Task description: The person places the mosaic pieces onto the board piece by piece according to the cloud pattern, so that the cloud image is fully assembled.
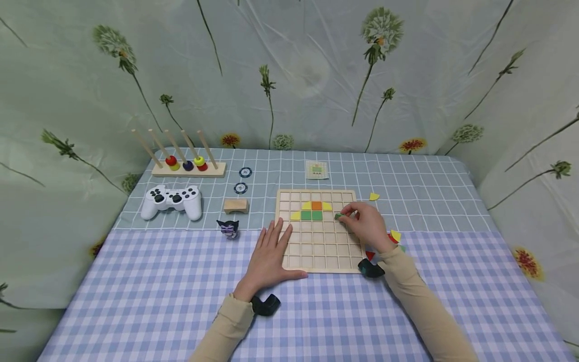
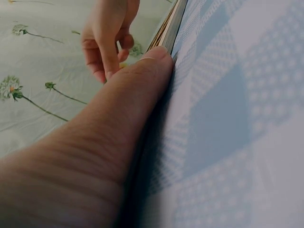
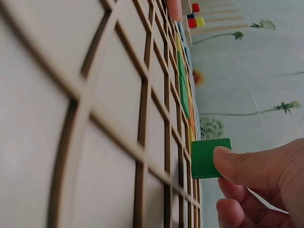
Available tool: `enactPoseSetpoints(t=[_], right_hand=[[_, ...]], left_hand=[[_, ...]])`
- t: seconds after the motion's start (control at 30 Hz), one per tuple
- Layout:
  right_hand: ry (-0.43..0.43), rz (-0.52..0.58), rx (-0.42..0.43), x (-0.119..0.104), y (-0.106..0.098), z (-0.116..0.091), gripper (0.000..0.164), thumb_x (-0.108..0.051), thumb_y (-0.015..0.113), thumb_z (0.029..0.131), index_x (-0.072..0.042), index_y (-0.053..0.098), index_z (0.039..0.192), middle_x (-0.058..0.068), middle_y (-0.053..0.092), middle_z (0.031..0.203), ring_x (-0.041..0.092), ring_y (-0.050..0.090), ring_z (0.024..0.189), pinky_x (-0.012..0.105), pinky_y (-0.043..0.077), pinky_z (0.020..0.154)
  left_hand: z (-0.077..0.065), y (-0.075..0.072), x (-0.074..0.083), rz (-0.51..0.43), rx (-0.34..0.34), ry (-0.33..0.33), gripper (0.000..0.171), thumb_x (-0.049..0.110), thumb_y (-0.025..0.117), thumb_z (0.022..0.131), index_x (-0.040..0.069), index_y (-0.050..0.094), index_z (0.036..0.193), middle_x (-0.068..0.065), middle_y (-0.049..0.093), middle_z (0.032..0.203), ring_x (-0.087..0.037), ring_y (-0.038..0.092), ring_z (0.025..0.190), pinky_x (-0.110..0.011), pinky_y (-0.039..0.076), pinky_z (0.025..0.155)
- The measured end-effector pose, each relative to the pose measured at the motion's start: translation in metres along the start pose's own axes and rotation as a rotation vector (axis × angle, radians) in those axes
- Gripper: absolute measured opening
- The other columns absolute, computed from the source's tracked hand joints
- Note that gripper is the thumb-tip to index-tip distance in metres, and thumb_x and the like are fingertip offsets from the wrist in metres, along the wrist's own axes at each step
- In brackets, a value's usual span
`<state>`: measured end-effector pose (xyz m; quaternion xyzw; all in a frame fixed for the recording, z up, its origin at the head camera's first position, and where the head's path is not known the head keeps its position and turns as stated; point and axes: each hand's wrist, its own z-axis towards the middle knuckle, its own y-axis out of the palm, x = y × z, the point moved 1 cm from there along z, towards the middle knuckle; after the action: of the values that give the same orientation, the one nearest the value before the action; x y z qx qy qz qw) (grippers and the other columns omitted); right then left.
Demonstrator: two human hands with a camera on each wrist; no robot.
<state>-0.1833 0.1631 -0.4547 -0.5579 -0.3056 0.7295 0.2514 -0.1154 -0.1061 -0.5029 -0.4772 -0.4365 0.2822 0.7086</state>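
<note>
A wooden grid board (image 1: 316, 246) lies on the table with coloured tiles set in its upper rows: two green squares (image 1: 311, 215), an orange square (image 1: 316, 205) and yellow pieces. Between thumb and fingertips my right hand (image 1: 368, 226) pinches a green square tile (image 3: 204, 158), held over the right part of the board. My left hand (image 1: 269, 256) rests at the board's lower left corner, fingers spread along its left side and thumb (image 2: 142, 71) along the front edge.
Loose yellow and red pieces (image 1: 395, 235) lie right of the board, partly behind my right arm. A small pattern card (image 1: 316, 170) lies behind it. To the left are a game controller (image 1: 172, 201), a bead stand (image 1: 189, 170), a wooden block (image 1: 236, 205), two round chips and a small figure (image 1: 228, 229).
</note>
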Motion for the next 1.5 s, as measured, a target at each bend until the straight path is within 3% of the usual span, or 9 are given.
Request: enactPoseSetpoints(t=[0.3,0.67,0.83,1.07,1.33,1.5], right_hand=[[-0.031,-0.004,-0.021,-0.010,0.016,0.010,0.008,-0.013,0.075,0.083,-0.008,0.071,0.088,0.000,0.058,0.073,0.015,0.044,0.055,0.029,0.036,0.048],[-0.052,-0.144,-0.016,-0.019,0.021,0.016,0.006,-0.012,0.074,0.083,-0.007,0.073,0.087,0.005,0.065,0.085,0.021,0.059,0.073,0.037,0.049,0.060],[-0.062,-0.185,-0.004,-0.021,0.021,0.018,0.005,-0.012,0.074,0.083,-0.008,0.075,0.084,0.005,0.066,0.084,0.024,0.061,0.074,0.038,0.049,0.058],[-0.036,-0.257,-0.061,-0.019,0.019,0.019,0.006,-0.018,0.076,0.082,-0.013,0.077,0.085,0.001,0.062,0.081,0.021,0.060,0.071,0.035,0.046,0.053],[-0.120,-0.168,-0.111,-0.006,0.013,0.016,0.009,-0.014,0.072,0.085,-0.011,0.076,0.093,0.000,0.063,0.083,0.015,0.053,0.067,0.032,0.043,0.055],[-0.085,-0.140,-0.061,0.006,-0.003,0.015,0.014,-0.019,0.070,0.088,-0.008,0.075,0.095,0.004,0.064,0.083,0.016,0.052,0.063,0.030,0.041,0.051]], left_hand=[[0.000,-0.001,0.000,0.005,-0.004,-0.002,0.117,0.078,0.061,0.066,0.009,0.021,0.152,-0.016,0.010,0.156,-0.032,0.003,0.143,-0.043,0.001,0.115],[0.001,-0.001,0.000,0.008,-0.019,-0.017,0.118,0.079,0.060,0.066,0.009,0.020,0.152,-0.015,0.008,0.157,-0.030,0.001,0.143,-0.041,-0.001,0.114],[0.002,-0.002,0.000,0.012,-0.022,-0.027,0.118,0.080,0.060,0.066,0.010,0.020,0.152,-0.015,0.008,0.157,-0.030,0.001,0.143,-0.041,-0.001,0.114],[0.001,-0.001,0.001,0.007,-0.027,-0.017,0.118,0.080,0.060,0.066,0.010,0.019,0.152,-0.015,0.007,0.157,-0.031,0.001,0.143,-0.042,0.000,0.114],[0.000,0.000,0.000,0.016,-0.011,-0.009,0.118,0.079,0.061,0.066,0.008,0.021,0.152,-0.016,0.009,0.157,-0.032,0.003,0.143,-0.043,0.001,0.114],[0.000,-0.001,0.000,0.010,-0.001,0.005,0.118,0.077,0.063,0.066,0.008,0.021,0.152,-0.017,0.009,0.156,-0.033,0.004,0.142,-0.044,0.002,0.114]])
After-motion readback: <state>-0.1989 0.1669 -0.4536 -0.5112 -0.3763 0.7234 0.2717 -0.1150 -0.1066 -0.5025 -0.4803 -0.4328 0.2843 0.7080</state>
